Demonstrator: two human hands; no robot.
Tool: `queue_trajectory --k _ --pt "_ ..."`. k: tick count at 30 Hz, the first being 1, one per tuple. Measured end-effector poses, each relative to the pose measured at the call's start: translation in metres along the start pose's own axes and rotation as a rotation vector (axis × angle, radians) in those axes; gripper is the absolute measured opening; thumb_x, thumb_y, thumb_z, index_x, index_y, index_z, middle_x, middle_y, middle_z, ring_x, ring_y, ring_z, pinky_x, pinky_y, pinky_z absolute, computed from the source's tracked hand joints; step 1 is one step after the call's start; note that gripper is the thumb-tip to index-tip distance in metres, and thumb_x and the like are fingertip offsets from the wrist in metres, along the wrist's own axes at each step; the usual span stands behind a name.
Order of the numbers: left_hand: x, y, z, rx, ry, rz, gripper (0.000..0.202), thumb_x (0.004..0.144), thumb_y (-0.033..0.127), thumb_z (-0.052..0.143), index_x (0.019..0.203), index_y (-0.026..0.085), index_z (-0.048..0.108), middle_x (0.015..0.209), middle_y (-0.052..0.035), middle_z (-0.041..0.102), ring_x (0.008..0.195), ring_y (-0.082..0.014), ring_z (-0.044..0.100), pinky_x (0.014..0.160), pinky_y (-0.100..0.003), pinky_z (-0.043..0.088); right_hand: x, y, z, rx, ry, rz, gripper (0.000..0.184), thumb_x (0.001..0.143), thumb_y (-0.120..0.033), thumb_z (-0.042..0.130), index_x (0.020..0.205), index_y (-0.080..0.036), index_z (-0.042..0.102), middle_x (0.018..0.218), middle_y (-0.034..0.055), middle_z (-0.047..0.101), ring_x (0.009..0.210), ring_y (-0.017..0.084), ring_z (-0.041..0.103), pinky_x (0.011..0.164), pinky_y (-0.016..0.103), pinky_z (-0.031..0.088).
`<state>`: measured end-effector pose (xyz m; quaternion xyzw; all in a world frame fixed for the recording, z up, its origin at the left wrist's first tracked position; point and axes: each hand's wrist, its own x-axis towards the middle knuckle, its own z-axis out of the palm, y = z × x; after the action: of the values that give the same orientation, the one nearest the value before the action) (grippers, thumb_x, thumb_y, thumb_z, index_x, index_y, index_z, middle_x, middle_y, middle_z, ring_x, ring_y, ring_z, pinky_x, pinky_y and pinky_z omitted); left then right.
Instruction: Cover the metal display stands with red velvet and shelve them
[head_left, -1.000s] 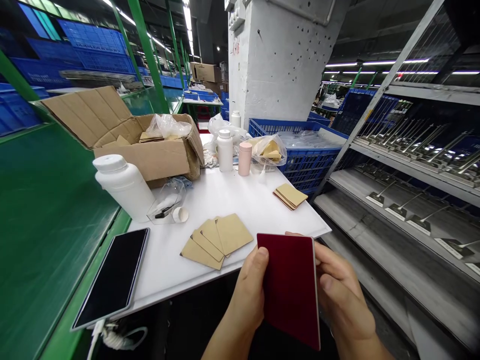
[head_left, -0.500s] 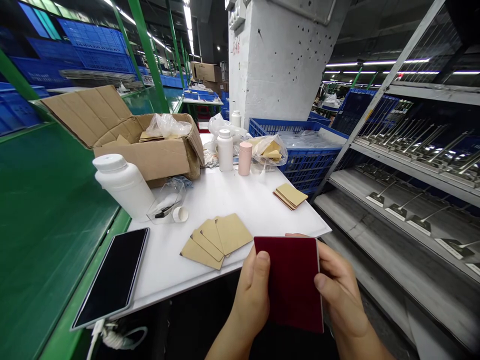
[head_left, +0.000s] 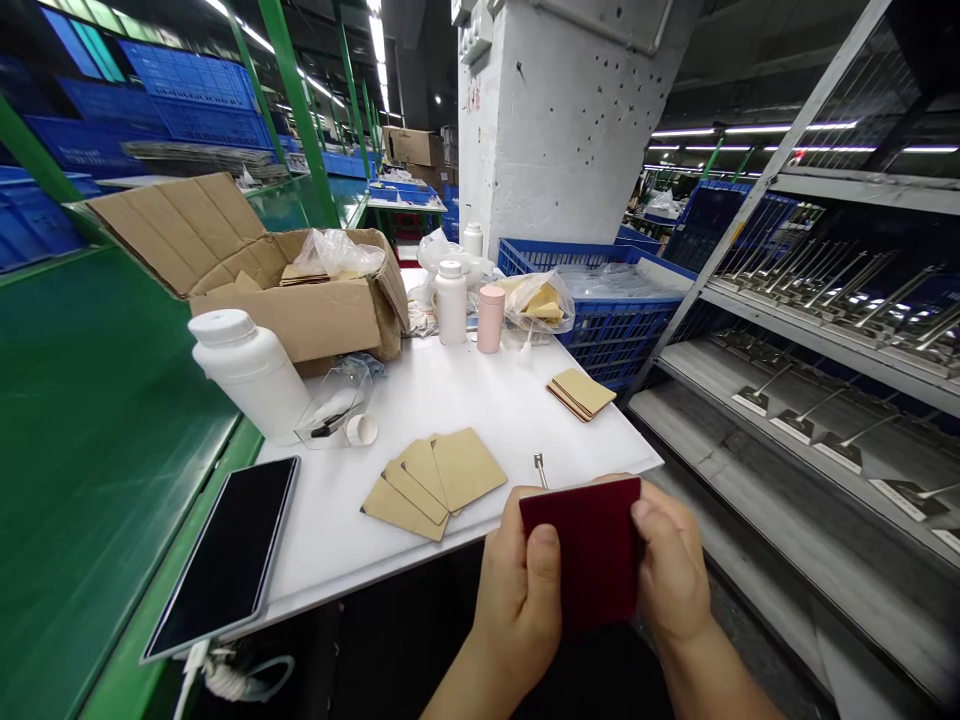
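Observation:
A square dark red plate (head_left: 600, 560) with a felt-like face is held up in front of me at the table's near edge. My left hand (head_left: 517, 580) grips its left side, thumb flat on the red face. On the right side my right hand (head_left: 667, 570) closes round the edge, thumb near the top corner. Behind the plate a thin metal rod (head_left: 540, 466) with a small fitting at its tip sticks up; its lower end is hidden. Several tan cards (head_left: 435, 480) lie fanned out left of my hands, some with a dark corner.
On the white table (head_left: 480, 390) are a stack of tan cards (head_left: 581, 392), a white bottle (head_left: 251, 375), a clear tray (head_left: 337, 405), a pink canister (head_left: 490, 320) and a cardboard box (head_left: 300, 320). A tablet (head_left: 225, 555) lies at left. Racks (head_left: 810, 400) with rodded bases stand at right.
The red plate has tilted and risen slightly, and the metal rod now shows behind it. My right thumb has moved up toward the plate's top right corner.

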<state>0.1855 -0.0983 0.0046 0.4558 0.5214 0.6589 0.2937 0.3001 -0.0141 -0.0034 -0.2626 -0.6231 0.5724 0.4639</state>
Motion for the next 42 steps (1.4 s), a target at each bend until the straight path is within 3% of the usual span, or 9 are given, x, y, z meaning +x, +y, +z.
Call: queue_trajectory --k 5,13,17,20,24,28,35,39,42 --pt "0.003 -0.003 0.008 -0.097 0.156 -0.117 0.037 0.09 0.05 0.049 0.092 0.017 0.065 0.085 -0.0057 0.067 0.068 -0.0185 0.055 0.064 -0.028 0.041 0.0 0.014 -0.003 0.096 0.128 0.074 0.049 0.093 -0.05 0.036 0.078 -0.02 0.072 0.067 0.0044 0.065 0.066 0.02 0.059 0.059 0.03 0.046" --pt "0.013 -0.016 0.007 -0.638 0.261 -0.357 0.046 0.087 0.05 0.054 0.119 0.017 0.059 0.109 -0.0084 0.067 0.108 -0.0273 0.058 0.093 -0.037 0.045 0.011 0.015 -0.013 0.127 -0.034 0.068 0.031 0.09 -0.038 0.046 0.101 -0.021 0.069 0.062 0.0012 0.054 0.058 0.016 0.049 0.059 0.029 0.041" --pt "0.015 -0.015 0.0 -0.871 0.146 -0.374 0.046 0.09 0.045 0.046 0.127 0.019 0.053 0.115 -0.0091 0.065 0.113 -0.028 0.056 0.094 -0.04 0.045 0.012 0.015 -0.022 0.116 -0.126 -0.037 0.04 0.086 -0.045 0.046 0.112 -0.02 0.065 0.098 0.0087 0.063 0.093 0.025 0.057 0.083 0.037 0.045" --pt "0.015 -0.009 -0.004 -0.921 -0.001 -0.259 0.055 0.08 0.025 0.05 0.135 0.025 0.044 0.125 -0.0057 0.059 0.12 -0.0268 0.051 0.098 -0.04 0.043 0.007 0.013 -0.017 0.108 -0.168 -0.005 0.051 0.084 -0.05 0.05 0.126 -0.021 0.056 0.122 0.0115 0.058 0.112 0.031 0.053 0.094 0.043 0.044" --pt "0.016 -0.003 -0.005 -0.871 -0.147 -0.173 0.086 0.058 0.005 0.05 0.139 0.028 0.035 0.129 -0.0041 0.056 0.123 -0.0262 0.048 0.102 -0.041 0.039 0.003 0.01 -0.004 0.095 -0.128 0.05 0.051 0.085 -0.042 0.057 0.132 -0.024 0.049 0.127 0.0098 0.058 0.115 0.027 0.055 0.096 0.04 0.045" --pt "0.015 -0.002 -0.004 -0.779 -0.181 -0.098 0.073 0.071 0.009 0.06 0.138 0.027 0.035 0.13 -0.0072 0.055 0.121 -0.0268 0.05 0.103 -0.041 0.04 0.002 0.01 -0.001 0.107 -0.114 0.054 0.047 0.087 -0.038 0.058 0.131 -0.025 0.05 0.13 0.0087 0.057 0.117 0.026 0.055 0.096 0.039 0.047" --pt "0.009 -0.021 0.005 -0.579 0.136 -0.149 0.056 0.077 0.024 0.072 0.127 0.021 0.045 0.128 -0.0117 0.057 0.119 -0.0264 0.054 0.101 -0.038 0.044 0.005 0.019 -0.007 -0.103 -0.09 -0.014 0.039 0.093 -0.036 0.05 0.129 -0.024 0.054 0.134 0.0081 0.054 0.124 0.024 0.048 0.105 0.039 0.039" --pt "0.007 -0.031 0.004 -0.328 0.21 0.038 0.034 0.085 0.021 0.062 0.118 0.021 0.054 0.124 -0.0118 0.061 0.117 -0.025 0.057 0.102 -0.041 0.043 0.012 0.024 -0.014 -0.05 0.08 -0.067 0.031 0.092 -0.043 0.049 0.111 -0.023 0.061 0.098 0.0054 0.065 0.084 0.016 0.061 0.072 0.026 0.051" --pt "0.011 -0.026 -0.006 -0.008 0.062 0.345 0.03 0.086 0.012 0.057 0.113 0.024 0.06 0.119 -0.0112 0.065 0.118 -0.0242 0.057 0.111 -0.048 0.03 0.013 0.02 -0.018 0.254 -0.165 0.223 0.053 0.092 -0.061 0.033 0.115 -0.02 0.058 0.065 0.003 0.061 0.051 0.016 0.057 0.041 0.023 0.042"
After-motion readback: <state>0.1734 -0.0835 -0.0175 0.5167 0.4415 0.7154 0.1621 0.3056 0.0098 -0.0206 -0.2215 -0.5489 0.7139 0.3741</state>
